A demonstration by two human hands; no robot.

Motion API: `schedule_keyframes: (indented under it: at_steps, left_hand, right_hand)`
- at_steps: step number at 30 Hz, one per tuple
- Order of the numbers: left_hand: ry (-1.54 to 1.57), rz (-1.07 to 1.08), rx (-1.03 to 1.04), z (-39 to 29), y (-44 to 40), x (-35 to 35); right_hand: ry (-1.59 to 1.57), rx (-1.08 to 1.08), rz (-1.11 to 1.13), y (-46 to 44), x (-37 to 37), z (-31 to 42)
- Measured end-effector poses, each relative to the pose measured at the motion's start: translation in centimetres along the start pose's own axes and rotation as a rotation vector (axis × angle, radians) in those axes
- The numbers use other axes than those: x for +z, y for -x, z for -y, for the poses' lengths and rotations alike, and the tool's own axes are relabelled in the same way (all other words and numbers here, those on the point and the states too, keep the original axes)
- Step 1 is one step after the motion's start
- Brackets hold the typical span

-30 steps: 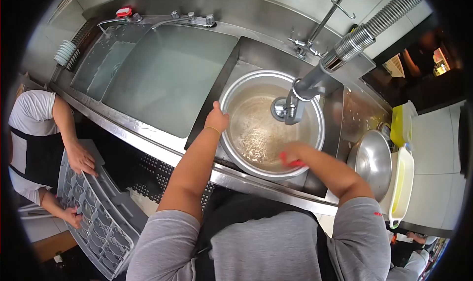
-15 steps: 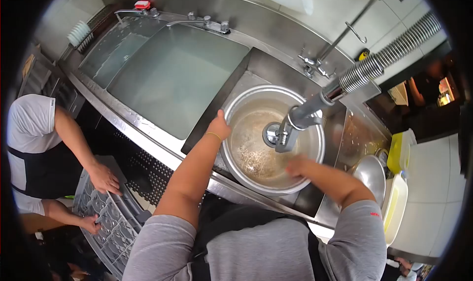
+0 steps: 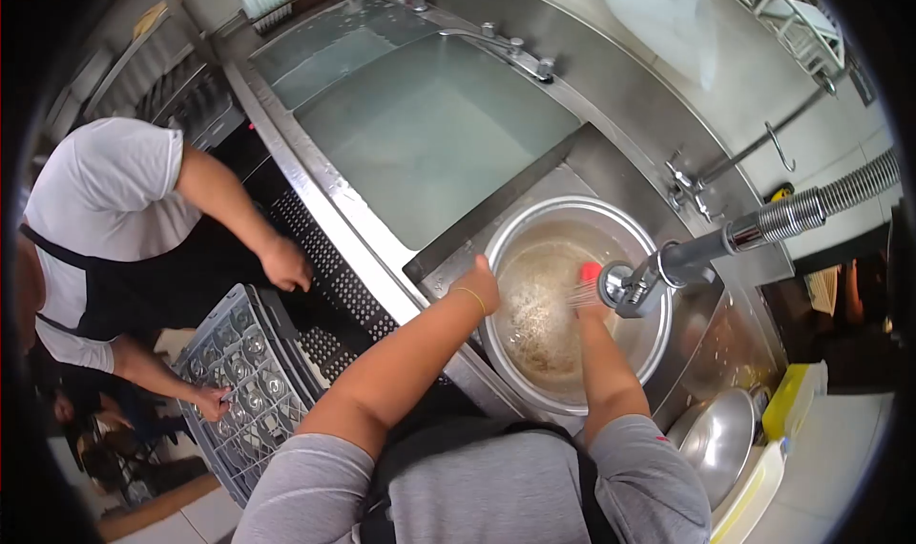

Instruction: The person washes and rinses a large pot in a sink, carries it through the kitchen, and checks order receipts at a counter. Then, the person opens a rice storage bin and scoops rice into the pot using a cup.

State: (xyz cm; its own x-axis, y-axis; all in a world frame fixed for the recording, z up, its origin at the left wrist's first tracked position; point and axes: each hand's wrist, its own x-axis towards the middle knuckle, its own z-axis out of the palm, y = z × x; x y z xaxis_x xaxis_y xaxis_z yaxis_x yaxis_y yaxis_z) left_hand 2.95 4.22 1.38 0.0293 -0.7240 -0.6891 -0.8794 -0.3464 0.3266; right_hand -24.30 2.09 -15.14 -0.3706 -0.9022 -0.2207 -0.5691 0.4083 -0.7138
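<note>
A large round metal pot (image 3: 658,353) stands in the right-hand sink basin, its inside wet and brownish with foam at the bottom. My left hand (image 3: 480,286) is closed over the pot's left rim. Inside the pot, my right hand (image 3: 593,307) is closed on a red scrubbing brush (image 3: 590,272), whose pale bristles look blurred against the inner surface. The grey spray nozzle (image 3: 641,291) hangs over the pot, close to my right hand.
Two water-filled sinks (image 3: 439,134) lie to the left. A co-worker (image 3: 124,200) stands there beside a grey rack of glasses (image 3: 253,372). A metal bowl (image 3: 716,444) and a yellow container (image 3: 797,401) sit at the right. The spray hose (image 3: 840,196) crosses the upper right.
My right hand has moved with the brush from the pot's lower right side farther in, while my left hand stays on the rim. The view has shifted. The co-worker's one hand has left the rack.
</note>
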Motion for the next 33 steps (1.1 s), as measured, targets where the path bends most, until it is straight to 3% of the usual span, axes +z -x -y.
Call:
schedule_keyframes:
  at_steps: [3, 6, 18, 33]
  left_hand:
    - [-0.131, -0.059, -0.014, 0.0, 0.3, 0.0]
    - [-0.101, 0.011, 0.013, -0.6, 0.5, -1.8]
    - [-0.093, 0.046, 0.050, 0.0, -0.1, -3.1]
    - [-0.125, 0.021, 0.004, -0.4, 0.7, -1.5]
  right_hand:
    - [-0.331, -0.145, -0.001, -0.1, 3.1, 7.1]
    - [-0.499, -0.167, 0.046, -3.3, 1.3, 10.0]
    - [-0.532, 0.036, 0.143, -3.4, 0.0, 4.4]
    - [-0.600, 0.048, 0.199, -2.8, -0.5, 2.5]
